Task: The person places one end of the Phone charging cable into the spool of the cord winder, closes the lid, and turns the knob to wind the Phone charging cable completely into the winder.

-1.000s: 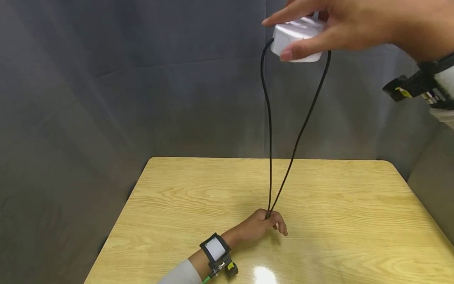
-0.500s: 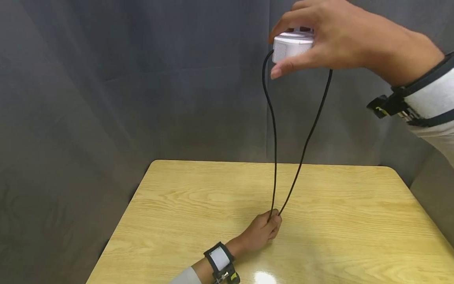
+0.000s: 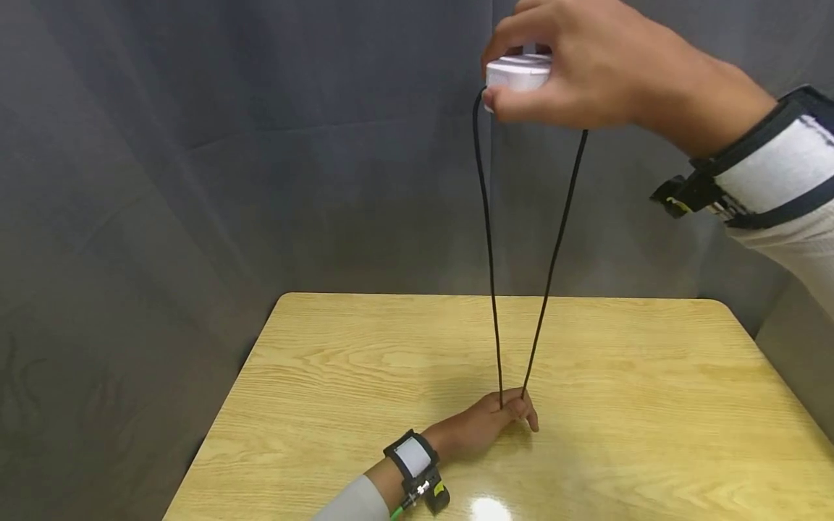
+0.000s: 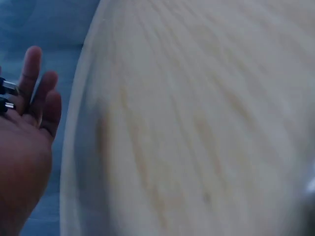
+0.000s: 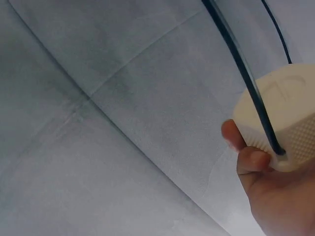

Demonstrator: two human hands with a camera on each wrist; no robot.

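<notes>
Your right hand [image 3: 586, 72] grips a white power adapter [image 3: 517, 72] high above the wooden table [image 3: 651, 376], fingers curled round its body. Its black cord [image 3: 485, 239] hangs in two taut strands to your left hand [image 3: 485, 427], which rests on the tabletop and pinches the cord's low end, apparently to keep the cord stretched straight. Grey fabric backdrop [image 3: 228, 145] encloses the table.

white rounded charger block [image 3: 517, 72] held high, its black cable [image 3: 487, 253] hanging in a taut doubled loop
</notes>
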